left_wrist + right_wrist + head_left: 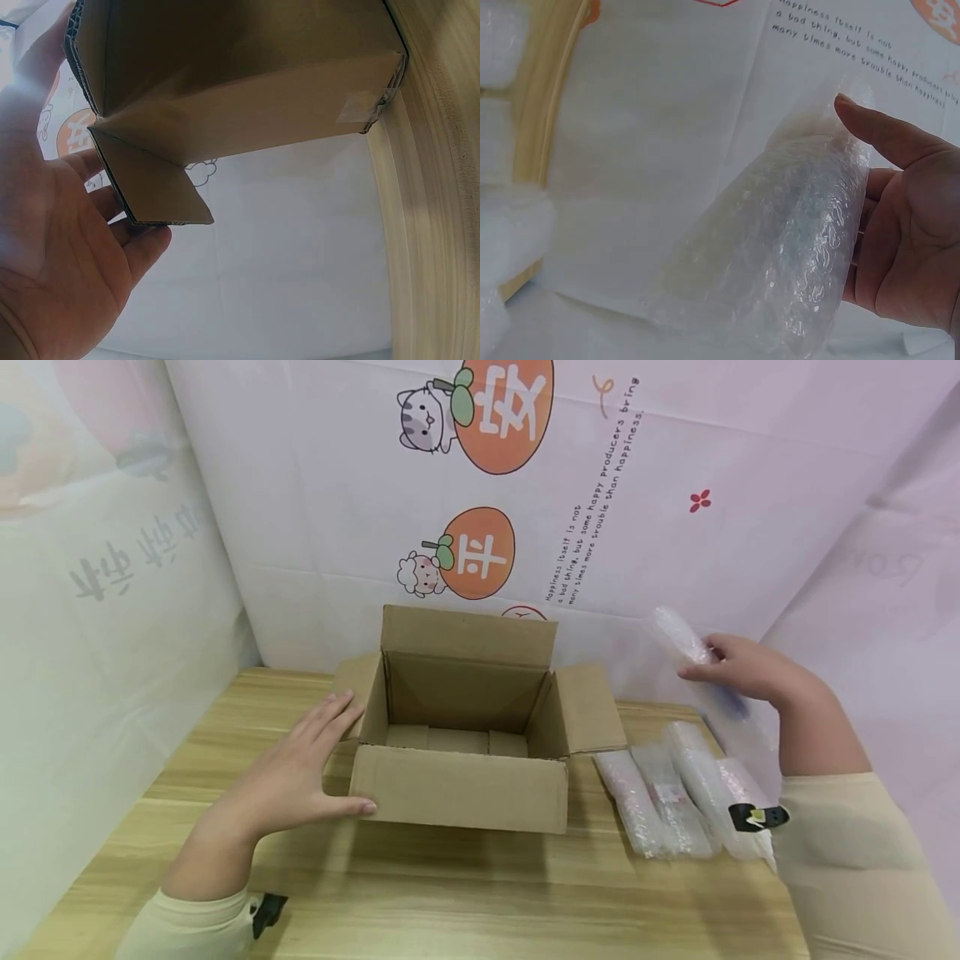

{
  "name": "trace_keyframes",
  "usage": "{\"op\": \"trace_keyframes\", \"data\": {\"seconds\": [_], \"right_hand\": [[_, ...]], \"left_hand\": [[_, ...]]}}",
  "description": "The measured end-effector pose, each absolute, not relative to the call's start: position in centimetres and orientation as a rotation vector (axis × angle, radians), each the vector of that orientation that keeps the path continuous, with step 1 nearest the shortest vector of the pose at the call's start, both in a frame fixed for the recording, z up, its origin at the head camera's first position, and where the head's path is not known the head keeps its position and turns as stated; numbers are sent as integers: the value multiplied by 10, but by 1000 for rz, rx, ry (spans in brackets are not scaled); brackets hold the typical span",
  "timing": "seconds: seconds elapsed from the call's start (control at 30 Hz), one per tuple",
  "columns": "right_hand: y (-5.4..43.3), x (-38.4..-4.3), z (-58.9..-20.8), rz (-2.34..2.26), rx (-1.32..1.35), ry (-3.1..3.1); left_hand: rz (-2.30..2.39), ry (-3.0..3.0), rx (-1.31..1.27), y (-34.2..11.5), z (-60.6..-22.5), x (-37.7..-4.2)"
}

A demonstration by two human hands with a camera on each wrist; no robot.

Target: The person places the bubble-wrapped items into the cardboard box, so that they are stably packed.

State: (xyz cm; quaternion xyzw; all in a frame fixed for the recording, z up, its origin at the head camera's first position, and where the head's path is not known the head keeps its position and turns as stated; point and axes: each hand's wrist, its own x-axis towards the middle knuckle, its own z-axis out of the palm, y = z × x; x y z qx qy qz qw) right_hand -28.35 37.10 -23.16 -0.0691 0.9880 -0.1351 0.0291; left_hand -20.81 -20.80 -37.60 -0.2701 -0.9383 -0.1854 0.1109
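An open cardboard box (457,789) stands on the wooden table with its flaps folded outward. My left hand (288,777) rests at its left side, fingers spread along the left flap (150,180) and the thumb tip at the front flap. Raised over the table's right end, my right hand (750,668) holds a bubble-wrapped bundle (780,225) between thumb and fingers. Something bluish shows through the clear wrap; what lies inside, I cannot tell. The bundle slants, its upper end pointing toward the back wall.
Several other bubble-wrapped bundles (637,806) lie side by side on the table (420,893), right of the box. A white printed cloth (322,510) hangs behind the table, with similar cloth at both sides. The box's right flap (588,708) sticks out toward the bundles.
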Motion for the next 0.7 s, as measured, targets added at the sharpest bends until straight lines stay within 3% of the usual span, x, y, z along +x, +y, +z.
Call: {"op": "trace_keyframes", "data": {"seconds": [0.7], "right_hand": [[294,-280,-191,-231,-425,3042]], "left_hand": [[-568,-2757,-797,-210,-376,-206]]}}
